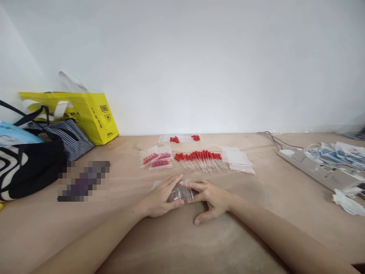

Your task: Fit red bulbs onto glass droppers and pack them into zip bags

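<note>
Under my hands, flat on the table, lies a small clear zip bag (186,192) with a red line along its closure at the right end. My left hand (164,198) rests on the bag's left part, fingers stretched out and thumb apart. The fingers of my right hand (212,197) touch the zip end, and its thumb stands well away from them. What is inside the bag is hard to make out. Just beyond lies a row of droppers (205,161) with red bulbs and thin clear tubes. Filled bags (160,161) of red-bulbed droppers lie to their left.
Clear bags (239,160) lie right of the droppers. Loose red bulbs (174,139) sit on a clear bag near the wall. Left stand a yellow bag (99,118) and a black bag (37,167) near a blurred item (85,182). A power strip (308,167) lies right.
</note>
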`<state>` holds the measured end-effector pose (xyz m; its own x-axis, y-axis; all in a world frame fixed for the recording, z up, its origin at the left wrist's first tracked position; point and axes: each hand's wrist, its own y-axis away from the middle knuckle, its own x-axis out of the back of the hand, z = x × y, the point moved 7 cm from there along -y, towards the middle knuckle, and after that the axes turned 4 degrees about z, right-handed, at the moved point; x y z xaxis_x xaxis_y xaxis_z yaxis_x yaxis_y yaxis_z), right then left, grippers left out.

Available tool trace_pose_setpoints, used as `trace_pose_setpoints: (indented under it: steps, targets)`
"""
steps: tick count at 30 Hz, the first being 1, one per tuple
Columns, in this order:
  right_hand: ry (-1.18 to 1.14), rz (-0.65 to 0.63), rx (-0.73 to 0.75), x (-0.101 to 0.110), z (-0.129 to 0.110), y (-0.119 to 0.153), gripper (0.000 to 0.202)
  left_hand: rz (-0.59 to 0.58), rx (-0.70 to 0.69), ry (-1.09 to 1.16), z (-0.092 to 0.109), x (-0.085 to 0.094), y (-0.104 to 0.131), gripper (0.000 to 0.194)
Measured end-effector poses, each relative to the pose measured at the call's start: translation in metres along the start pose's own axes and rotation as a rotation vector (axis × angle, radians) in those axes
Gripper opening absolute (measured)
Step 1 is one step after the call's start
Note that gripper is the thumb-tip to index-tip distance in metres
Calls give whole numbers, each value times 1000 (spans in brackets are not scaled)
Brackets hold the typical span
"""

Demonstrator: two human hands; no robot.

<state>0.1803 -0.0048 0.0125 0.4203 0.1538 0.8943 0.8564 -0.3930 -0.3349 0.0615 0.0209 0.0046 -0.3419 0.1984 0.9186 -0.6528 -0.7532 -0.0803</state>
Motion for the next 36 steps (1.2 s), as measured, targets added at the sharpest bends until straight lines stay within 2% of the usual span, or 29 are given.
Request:
trace_pose_setpoints:
  steps: [5,10,12,16,18,20,22,28,31,36]
  targets:
    - [-144,58,-66,6,7,1,41,8,18,11,-9,1,1,76]
    - [-317,252,-197,15,22,5,27,69,52,7,-5,1,-1,66]
    - [-227,384,-337,23,42,12,23,74,44,13,-2,1,-1,64]
    - [174,677,-705,55,100,36,23,100,26,19,-2,1,-2,62]
    - [320,678,-888,67,130,43,23,106,18,17,-2,0,-3,61]
    - [393,605,-1074,73,157,46,28,99,11,8,-2,-1,-3,61]
    - [395,560,-1170,76,176,45,31,88,9,-7,-1,-2,-3,61]
    - [283,576,-1220,69,197,35,30,85,-16,-11,0,-2,-2,60]
    - [214,668,-1254,69,199,36,27,97,-24,1,0,-2,-1,59]
    - [-3,869,-1234,85,193,51,31,94,-31,-2,1,-2,-1,59]
